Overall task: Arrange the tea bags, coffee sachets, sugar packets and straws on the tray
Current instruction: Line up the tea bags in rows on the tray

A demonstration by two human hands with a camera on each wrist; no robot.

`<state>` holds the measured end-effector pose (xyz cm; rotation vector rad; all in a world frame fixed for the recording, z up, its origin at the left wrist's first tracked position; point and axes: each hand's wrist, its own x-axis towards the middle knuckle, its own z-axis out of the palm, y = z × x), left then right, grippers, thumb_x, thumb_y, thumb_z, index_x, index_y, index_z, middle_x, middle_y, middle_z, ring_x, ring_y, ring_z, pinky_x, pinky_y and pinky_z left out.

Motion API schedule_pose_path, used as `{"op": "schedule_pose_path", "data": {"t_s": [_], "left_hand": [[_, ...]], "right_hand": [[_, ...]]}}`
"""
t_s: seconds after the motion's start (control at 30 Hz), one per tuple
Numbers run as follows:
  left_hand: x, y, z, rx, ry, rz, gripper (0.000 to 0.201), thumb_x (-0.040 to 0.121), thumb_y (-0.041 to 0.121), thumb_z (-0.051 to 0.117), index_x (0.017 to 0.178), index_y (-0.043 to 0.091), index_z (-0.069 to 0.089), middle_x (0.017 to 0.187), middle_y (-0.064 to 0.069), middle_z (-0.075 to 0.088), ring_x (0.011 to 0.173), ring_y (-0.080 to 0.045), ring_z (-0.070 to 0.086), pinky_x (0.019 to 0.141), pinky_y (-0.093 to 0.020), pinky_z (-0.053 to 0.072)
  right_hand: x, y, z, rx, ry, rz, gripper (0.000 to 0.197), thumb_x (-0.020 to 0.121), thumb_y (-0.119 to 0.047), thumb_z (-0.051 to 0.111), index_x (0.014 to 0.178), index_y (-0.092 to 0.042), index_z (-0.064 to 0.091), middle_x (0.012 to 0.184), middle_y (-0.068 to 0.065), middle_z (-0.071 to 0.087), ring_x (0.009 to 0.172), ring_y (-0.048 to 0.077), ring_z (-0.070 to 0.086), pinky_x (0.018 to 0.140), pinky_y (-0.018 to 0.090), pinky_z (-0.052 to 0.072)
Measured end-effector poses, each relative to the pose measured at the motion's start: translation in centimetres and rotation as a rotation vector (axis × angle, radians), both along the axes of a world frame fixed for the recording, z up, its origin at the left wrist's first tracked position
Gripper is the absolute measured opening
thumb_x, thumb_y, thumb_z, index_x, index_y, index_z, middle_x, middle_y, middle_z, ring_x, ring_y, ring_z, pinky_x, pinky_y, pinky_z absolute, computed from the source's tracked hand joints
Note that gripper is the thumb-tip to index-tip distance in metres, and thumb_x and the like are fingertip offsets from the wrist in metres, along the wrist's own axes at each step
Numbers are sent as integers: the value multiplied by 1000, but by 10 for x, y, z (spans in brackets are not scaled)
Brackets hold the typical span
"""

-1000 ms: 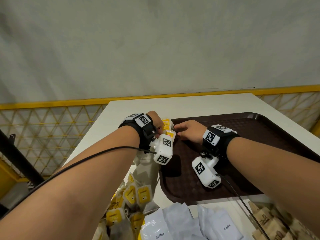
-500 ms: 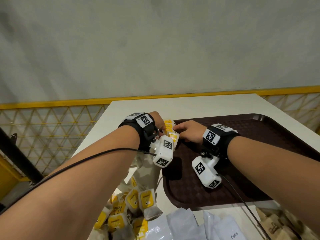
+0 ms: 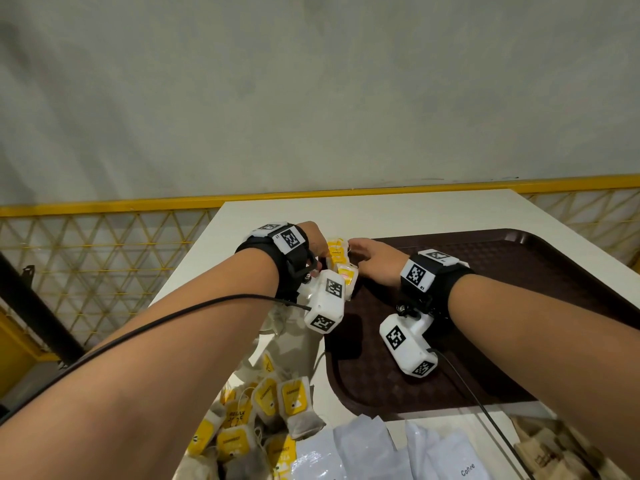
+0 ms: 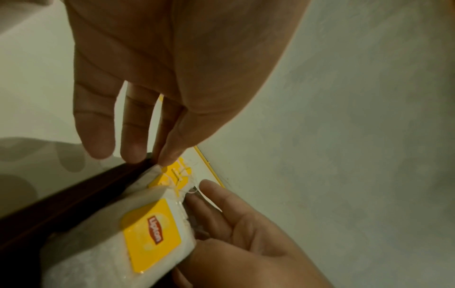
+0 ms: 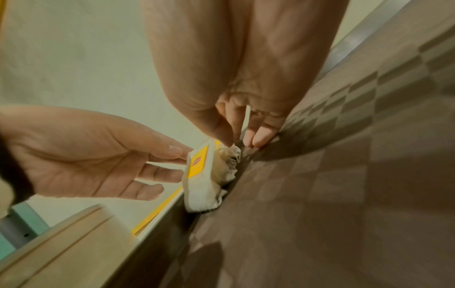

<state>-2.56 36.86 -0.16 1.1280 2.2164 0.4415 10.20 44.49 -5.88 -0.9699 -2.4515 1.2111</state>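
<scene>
Several tea bags (image 3: 337, 258) with yellow tags stand on edge in a short row at the far-left corner of the brown tray (image 3: 519, 271). My left hand (image 3: 323, 252) is on their left, outside the tray rim. Its straight fingers (image 5: 169, 161) touch the row's side. My right hand (image 3: 353, 245) reaches in over the tray from the right. Its thumb and fingers (image 5: 261, 138) pinch a tea bag's white paper and string at the row's far end. In the left wrist view a Lipton tag (image 4: 152, 233) faces up between the two hands.
A loose pile of tea bags (image 3: 273, 410) lies on the white table (image 3: 346, 209) near me at the left. White coffee sachets (image 3: 363, 452) and brown packets (image 3: 554, 455) lie along the near edge. A yellow mesh railing (image 3: 104, 258) runs behind the table.
Both hands stay at the tray's far-left corner. My right fingertips have crept toward the far end of the tea bag row, and the view has tilted slightly.
</scene>
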Motion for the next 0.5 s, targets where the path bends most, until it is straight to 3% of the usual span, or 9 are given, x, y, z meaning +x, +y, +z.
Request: {"op": "schedule_pose_path", "data": {"t_s": [0.07, 0.2, 0.3, 0.37, 0.4, 0.5], "left_hand": [[0, -2, -1, 36, -24, 16, 22, 93, 8, 53, 72, 10, 49, 74, -6, 56, 65, -19, 57, 59, -19, 48], [-3, -3, 0, 65, -3, 7, 18, 93, 8, 53, 75, 9, 51, 73, -4, 57, 61, -17, 57, 56, -18, 48], [-5, -6, 2, 58, -10, 7, 6, 93, 7, 54, 88, 5, 55, 76, -5, 59, 69, -21, 60, 61, -20, 51], [-5, -5, 1, 57, -4, -17, 6, 92, 7, 55, 96, 3, 56, 83, -8, 62, 79, -25, 61, 74, -29, 54], [-5, -6, 0, 51, 12, -30, 8, 92, 7, 55, 98, 3, 57, 89, -10, 63, 82, -25, 61, 80, -32, 55], [-3, -6, -2, 49, 26, -61, 9, 92, 7, 55, 100, 5, 59, 96, -10, 63, 84, -24, 61, 86, -34, 53]], "right_hand": [[0, 0, -1, -32, 5, 11, 64, 85, 8, 51, 145, -5, 35, 149, 7, 40, 138, 17, 37, 113, 30, 30], [-1, 3, -6, 9, 12, -60, 61, 83, 8, 47, 142, -8, 41, 144, 6, 47, 134, 18, 43, 113, 35, 32], [-1, 2, -7, -40, 16, -46, 58, 85, 10, 44, 141, -4, 40, 137, 6, 52, 130, 16, 47, 107, 26, 38], [0, -2, -4, -57, 49, -82, 45, 88, 9, 44, 132, -1, 49, 110, 2, 62, 103, 12, 58, 83, 14, 48], [0, -3, -3, -60, 80, -150, 37, 91, 5, 45, 127, 0, 53, 98, 4, 61, 88, 14, 59, 75, 17, 49], [5, -14, 7, -145, 175, -304, 21, 96, -19, 53, 102, 0, 61, 91, 16, 61, 73, 21, 57, 76, 36, 53]]}}
